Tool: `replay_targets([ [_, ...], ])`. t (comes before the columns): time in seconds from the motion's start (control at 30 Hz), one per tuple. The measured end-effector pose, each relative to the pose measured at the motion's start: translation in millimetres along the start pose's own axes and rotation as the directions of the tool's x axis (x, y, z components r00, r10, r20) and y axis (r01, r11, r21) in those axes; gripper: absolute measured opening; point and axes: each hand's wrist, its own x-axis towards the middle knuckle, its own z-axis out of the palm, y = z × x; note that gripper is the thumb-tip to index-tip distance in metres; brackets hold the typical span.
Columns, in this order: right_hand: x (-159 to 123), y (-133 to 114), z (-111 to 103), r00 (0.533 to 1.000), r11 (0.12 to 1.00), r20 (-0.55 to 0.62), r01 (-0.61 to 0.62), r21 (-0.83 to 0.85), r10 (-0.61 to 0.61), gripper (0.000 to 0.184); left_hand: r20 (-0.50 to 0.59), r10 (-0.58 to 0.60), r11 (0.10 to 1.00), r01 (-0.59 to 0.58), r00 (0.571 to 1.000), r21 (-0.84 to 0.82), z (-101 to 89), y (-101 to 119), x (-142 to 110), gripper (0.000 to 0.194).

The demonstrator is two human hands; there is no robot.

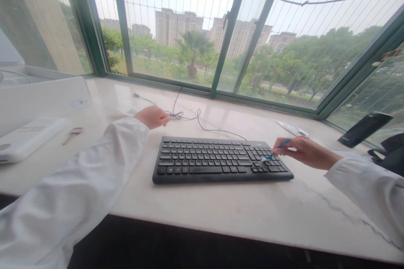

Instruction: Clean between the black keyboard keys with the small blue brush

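A black keyboard lies flat on the pale marble sill. My right hand pinches a small blue brush, whose white tip rests on the keys at the keyboard's right end. My left hand sits behind the keyboard's far left corner, fingers curled closed at the bundled part of the thin grey cable; whether it grips the cable I cannot make out. Both arms wear white sleeves.
A white box and a flat white device stand at the left, with a key beside them. A small packet lies behind the right hand. A dark phone leans at the far right by the window frame.
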Motion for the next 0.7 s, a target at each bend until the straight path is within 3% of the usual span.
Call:
replay_targets([
  [0.47,-23.6,35.4,-14.1,0.99,0.99,0.004,-0.144,0.009,0.144,0.041,0.007,-0.001,1.0,0.001,1.0,-0.021,-1.7,1.6,-2.0,0.046],
  [0.7,-28.2,32.7,-16.4,0.989,0.989,0.001,-0.145,0.008,0.145,0.045,0.003,-0.016,1.0,0.016,1.0,-0.004,-0.8,0.0,-0.4,0.045],
])
